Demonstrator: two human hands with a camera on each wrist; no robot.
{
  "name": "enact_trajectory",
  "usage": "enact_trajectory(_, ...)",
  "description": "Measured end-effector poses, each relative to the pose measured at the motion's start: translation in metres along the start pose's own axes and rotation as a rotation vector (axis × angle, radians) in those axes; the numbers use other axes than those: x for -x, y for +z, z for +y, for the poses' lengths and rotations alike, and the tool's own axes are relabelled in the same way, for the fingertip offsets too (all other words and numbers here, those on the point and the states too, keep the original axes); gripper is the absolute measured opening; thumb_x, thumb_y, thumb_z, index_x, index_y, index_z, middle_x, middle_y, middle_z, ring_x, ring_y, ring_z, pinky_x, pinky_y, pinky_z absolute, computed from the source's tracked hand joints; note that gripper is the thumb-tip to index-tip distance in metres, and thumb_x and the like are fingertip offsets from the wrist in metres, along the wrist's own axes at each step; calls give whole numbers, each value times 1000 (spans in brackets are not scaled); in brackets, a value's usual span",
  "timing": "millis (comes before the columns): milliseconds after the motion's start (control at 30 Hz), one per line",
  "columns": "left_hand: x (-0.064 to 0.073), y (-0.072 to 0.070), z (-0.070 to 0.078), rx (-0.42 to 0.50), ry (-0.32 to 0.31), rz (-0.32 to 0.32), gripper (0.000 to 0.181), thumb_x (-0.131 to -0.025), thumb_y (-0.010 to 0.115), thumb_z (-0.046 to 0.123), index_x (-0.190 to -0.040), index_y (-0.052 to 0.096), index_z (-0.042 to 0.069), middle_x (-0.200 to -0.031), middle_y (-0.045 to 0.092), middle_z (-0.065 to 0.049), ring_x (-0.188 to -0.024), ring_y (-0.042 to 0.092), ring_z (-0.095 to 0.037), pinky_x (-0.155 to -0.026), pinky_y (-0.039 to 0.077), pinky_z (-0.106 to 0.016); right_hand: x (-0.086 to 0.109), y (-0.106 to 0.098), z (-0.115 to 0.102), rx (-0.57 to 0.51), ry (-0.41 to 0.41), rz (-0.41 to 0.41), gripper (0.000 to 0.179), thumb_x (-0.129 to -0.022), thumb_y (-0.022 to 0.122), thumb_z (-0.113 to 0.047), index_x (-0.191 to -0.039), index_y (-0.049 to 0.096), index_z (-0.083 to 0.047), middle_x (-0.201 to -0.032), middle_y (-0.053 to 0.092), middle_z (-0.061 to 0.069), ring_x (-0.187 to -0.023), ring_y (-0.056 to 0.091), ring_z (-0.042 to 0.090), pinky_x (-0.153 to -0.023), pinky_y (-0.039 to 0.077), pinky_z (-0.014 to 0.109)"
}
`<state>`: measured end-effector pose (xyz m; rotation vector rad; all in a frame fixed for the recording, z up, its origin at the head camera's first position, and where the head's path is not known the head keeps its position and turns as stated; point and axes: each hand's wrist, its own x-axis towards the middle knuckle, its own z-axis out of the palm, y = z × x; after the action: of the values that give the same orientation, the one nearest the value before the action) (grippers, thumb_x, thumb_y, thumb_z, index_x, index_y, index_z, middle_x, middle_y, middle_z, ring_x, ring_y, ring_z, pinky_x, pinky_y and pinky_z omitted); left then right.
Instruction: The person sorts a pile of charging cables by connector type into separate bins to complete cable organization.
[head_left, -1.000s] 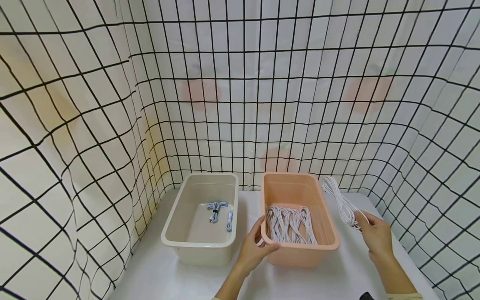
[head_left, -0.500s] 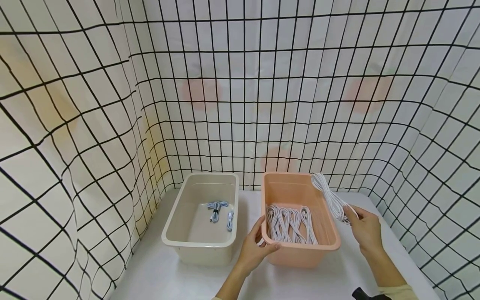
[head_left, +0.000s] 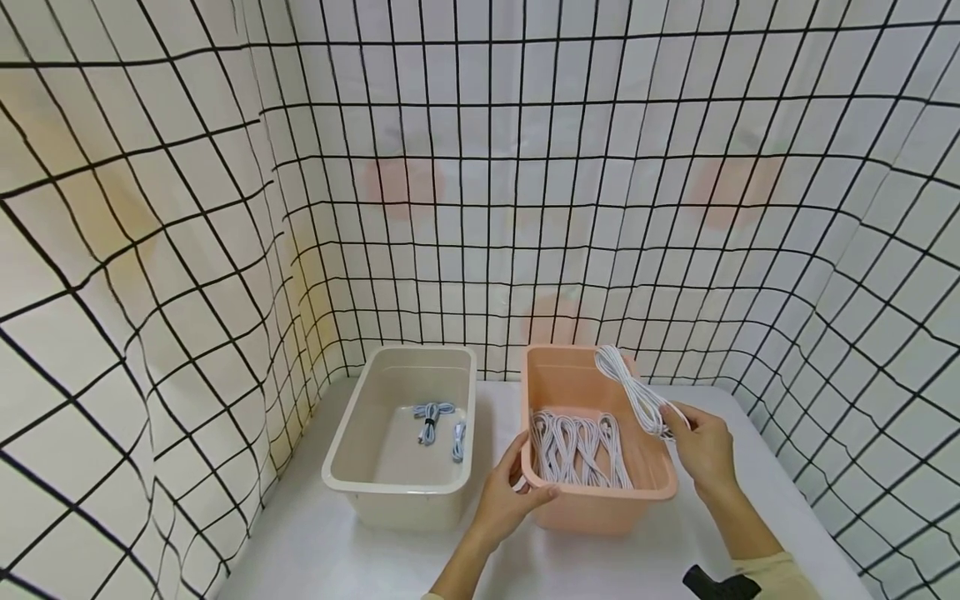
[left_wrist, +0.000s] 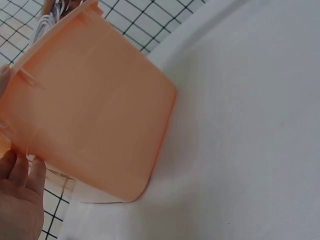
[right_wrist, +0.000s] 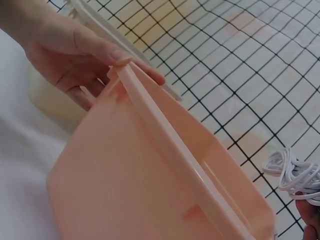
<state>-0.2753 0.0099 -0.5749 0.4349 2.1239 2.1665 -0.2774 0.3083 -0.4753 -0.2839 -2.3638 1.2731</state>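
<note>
My left hand (head_left: 504,498) grips the near left corner of a peach plastic bin (head_left: 600,493), thumb over the front rim and fingers along the left side. In the right wrist view that left hand (right_wrist: 75,55) pinches the rim. My right hand (head_left: 701,450) holds one end of a bundled white cable (head_left: 633,387) above the bin's right rim, and the far loops lean over the inside. Several white cable bundles (head_left: 581,450) lie side by side in the near part of the bin. Only the right hand's fingertips (right_wrist: 307,215) show in the right wrist view.
A cream bin (head_left: 397,487) stands to the left with two bluish cable bundles inside, one tied (head_left: 429,422) and one slimmer (head_left: 459,442). Black wire grid (head_left: 487,208) encloses the back and sides of the white table (head_left: 360,558).
My right hand has moved left with the white cable, from beside the peach bin to over its right rim. My left hand has kept its grip on the corner.
</note>
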Motion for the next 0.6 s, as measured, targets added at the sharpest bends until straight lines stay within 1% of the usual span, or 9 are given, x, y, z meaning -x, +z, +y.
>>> enact_trajectory(67,-1,1,0,0,1,-8,98,-83,91,31,-163,34,27,-160,42,-7,-140,48,-29,-109,44,-46,-2,5,-1,5,-13,-19,42,-106,61,-27,-129,68,7,-113,72,22,-88,65,12,-63,53,20)
enact_trajectory(100,-1,1,0,2,2,-11,98,-83,90,31,-163,34,27,-160,43,-7,-140,48,-29,-108,44,-46,-3,7,-2,22,-29,-47,43,-106,62,-28,-130,68,6,-115,72,22,-92,68,17,-66,56,24)
enact_trajectory(200,-3,2,-1,2,18,-7,98,-83,90,29,-163,34,25,-159,44,-9,-139,48,-31,-108,44,-46,-9,16,-5,102,-107,-200,55,-105,63,-37,-143,59,2,-126,68,25,-107,68,37,-78,60,40)
enact_trajectory(267,-5,3,-2,-5,31,0,97,-83,90,28,-163,34,24,-158,44,-12,-138,49,-32,-108,45,-47,-12,21,-7,169,-171,-301,66,-104,63,-45,-152,50,-2,-134,63,27,-114,65,45,-84,59,51)
enact_trajectory(300,-6,4,-3,-10,38,2,97,-84,90,27,-163,34,23,-158,44,-13,-137,50,-33,-107,45,-47,-14,23,-8,195,-197,-335,70,-103,64,-46,-155,46,-3,-137,60,28,-116,64,47,-85,58,54)
enact_trajectory(333,-7,4,-3,-19,40,4,97,-84,90,28,-163,34,22,-158,44,-14,-137,50,-33,-107,45,-47,-15,25,-9,209,-210,-356,73,-102,65,-47,-157,43,-5,-138,59,28,-116,63,48,-85,58,56)
enact_trajectory(400,-8,6,-3,-30,40,4,97,-84,90,29,-163,34,23,-158,43,-14,-137,51,-32,-106,46,-46,-15,27,-11,235,-223,-364,73,-101,67,-44,-158,42,-5,-138,59,28,-113,65,47,-83,58,56)
enact_trajectory(533,-9,7,-4,-29,38,4,96,-84,90,28,-163,35,23,-159,42,-14,-138,49,-34,-107,46,-47,-10,30,-13,227,-219,-384,69,-103,64,-44,-156,43,-5,-136,60,28,-111,66,46,-83,58,56)
enact_trajectory(600,-8,7,-5,-24,43,4,96,-84,90,26,-163,35,23,-159,42,-16,-138,49,-35,-107,45,-49,-7,30,-14,222,-220,-397,68,-104,62,-45,-155,44,-4,-135,60,28,-111,66,47,-84,57,57)
